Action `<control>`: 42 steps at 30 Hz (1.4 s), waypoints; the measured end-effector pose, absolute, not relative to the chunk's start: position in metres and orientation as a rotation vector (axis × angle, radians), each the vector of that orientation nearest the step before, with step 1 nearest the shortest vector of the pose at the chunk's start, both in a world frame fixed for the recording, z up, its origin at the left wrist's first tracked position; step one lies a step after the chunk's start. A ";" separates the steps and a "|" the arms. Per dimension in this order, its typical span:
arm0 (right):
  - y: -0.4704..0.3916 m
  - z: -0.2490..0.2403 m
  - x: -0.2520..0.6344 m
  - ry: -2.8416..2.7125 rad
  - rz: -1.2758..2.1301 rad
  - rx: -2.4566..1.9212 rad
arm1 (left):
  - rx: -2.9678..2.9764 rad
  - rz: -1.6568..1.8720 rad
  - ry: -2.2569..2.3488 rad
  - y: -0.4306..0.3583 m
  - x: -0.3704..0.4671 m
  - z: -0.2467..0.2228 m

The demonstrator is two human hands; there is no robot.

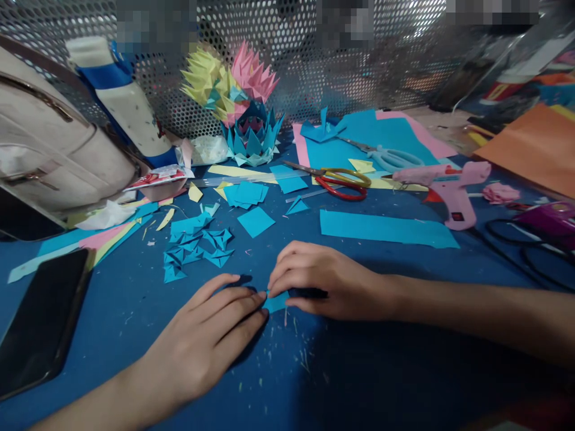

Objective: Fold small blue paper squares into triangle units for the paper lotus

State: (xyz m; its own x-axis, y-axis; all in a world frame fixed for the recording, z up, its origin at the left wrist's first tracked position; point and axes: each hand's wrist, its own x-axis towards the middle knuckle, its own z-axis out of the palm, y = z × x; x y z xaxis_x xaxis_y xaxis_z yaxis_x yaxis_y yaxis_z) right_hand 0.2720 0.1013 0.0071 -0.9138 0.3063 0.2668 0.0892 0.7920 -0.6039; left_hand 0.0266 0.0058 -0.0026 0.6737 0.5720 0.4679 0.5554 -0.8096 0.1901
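Note:
A small piece of blue paper (275, 302) lies low on the table between my hands, partly covered by my fingers. My left hand (215, 326) comes in from the lower left, palm down, its fingertips closed on the paper's left edge. From the right, my right hand (317, 280) bends over the same piece, with curled fingers and thumb gripping its upper right part. Just beyond them sit several folded blue paper pieces (193, 242) in a cluster. A flat blue paper square (256, 222) and a small stack of blue squares (245, 194) lie farther back.
Red-and-yellow-handled scissors (344, 184) and a pink glue gun (449, 185) lie behind a long blue paper strip (386, 228). At left are a black phone (45, 317), a pale bag (54, 131) and a white-and-blue bottle (123, 99). Folded paper flowers (251, 134) stand against a perforated metal panel (309, 78).

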 end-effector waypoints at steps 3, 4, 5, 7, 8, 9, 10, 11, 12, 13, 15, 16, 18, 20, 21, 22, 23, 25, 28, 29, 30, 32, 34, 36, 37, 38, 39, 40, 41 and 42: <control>0.102 0.006 0.272 -2.641 0.834 -0.304 | 2.832 0.796 0.967 0.004 0.027 -0.005; 0.102 0.006 0.272 -2.639 0.826 -0.296 | 2.834 0.783 0.965 0.004 0.027 -0.005; 0.102 0.006 0.272 -2.635 0.819 -0.285 | 2.839 0.771 0.964 0.003 0.027 -0.005; 0.102 0.006 0.272 -2.628 0.808 -0.276 | 2.846 0.764 0.966 0.003 0.027 -0.005; 0.102 0.006 0.272 -2.627 0.805 -0.278 | 2.851 0.764 0.969 0.003 0.027 -0.005; 0.102 0.006 0.272 -2.629 0.803 -0.285 | 2.858 0.764 0.973 0.003 0.027 -0.005; 0.102 0.006 0.272 -2.634 0.803 -0.293 | 2.867 0.766 0.976 0.004 0.028 -0.005; 0.102 0.006 0.272 -2.637 0.801 -0.298 | 2.876 0.767 0.979 0.004 0.028 -0.005; 0.102 0.006 0.272 -2.640 0.799 -0.301 | 2.885 0.768 0.983 0.005 0.028 -0.005; 0.102 0.006 0.272 -2.641 0.794 -0.304 | 2.893 0.774 0.989 0.005 0.028 -0.005; 0.102 0.007 0.272 -2.640 0.787 -0.311 | 2.910 0.787 1.001 0.005 0.028 -0.004; 0.102 0.007 0.272 -2.639 0.784 -0.318 | 2.917 0.793 1.006 0.005 0.029 -0.003; 0.101 0.007 0.272 -2.640 0.781 -0.327 | 2.926 0.801 1.011 0.006 0.029 -0.002; 0.101 0.008 0.272 -2.641 0.779 -0.329 | 2.938 0.785 1.001 0.006 0.029 0.000; 0.101 0.008 0.272 -2.643 0.778 -0.329 | 2.945 0.774 0.996 0.007 0.030 0.001; 0.101 0.008 0.272 -2.645 0.776 -0.330 | 2.949 0.769 0.995 0.007 0.030 0.001; 0.101 0.008 0.272 -2.646 0.775 -0.331 | 2.949 0.772 0.995 0.007 0.030 0.001; 0.101 0.008 0.272 -2.646 0.774 -0.334 | 2.939 0.783 1.000 0.007 0.030 0.001; 0.101 0.008 0.272 -2.644 0.775 -0.334 | 2.924 0.781 1.002 0.008 0.030 0.001; 0.101 0.007 0.272 -2.647 0.777 -0.333 | 2.926 0.768 1.001 0.008 0.030 0.002; 0.101 0.007 0.272 -2.651 0.776 -0.333 | 2.926 0.761 1.004 0.008 0.030 0.002; 0.101 0.007 0.272 -2.658 0.771 -0.335 | 2.938 0.751 1.003 0.008 0.030 0.004; 0.101 0.007 0.272 -2.663 0.763 -0.336 | 2.944 0.747 1.011 0.008 0.030 0.004; 0.101 0.007 0.272 -2.663 0.753 -0.333 | 2.943 0.733 1.023 0.008 0.031 0.005; 0.101 0.006 0.272 -2.661 0.748 -0.329 | 2.941 0.725 1.027 0.008 0.031 0.004; 0.101 0.006 0.272 -2.657 0.741 -0.324 | 2.940 0.718 1.030 0.008 0.032 0.004; 0.101 0.006 0.272 -2.654 0.736 -0.320 | 2.939 0.713 1.034 0.008 0.032 0.004; 0.101 0.006 0.272 -2.651 0.733 -0.320 | 2.941 0.713 1.036 0.008 0.033 0.004; 0.101 0.006 0.271 -2.650 0.733 -0.323 | 2.942 0.712 1.039 0.008 0.033 0.004; 0.100 0.006 0.271 -2.650 0.734 -0.328 | 2.945 0.710 1.040 0.008 0.033 0.004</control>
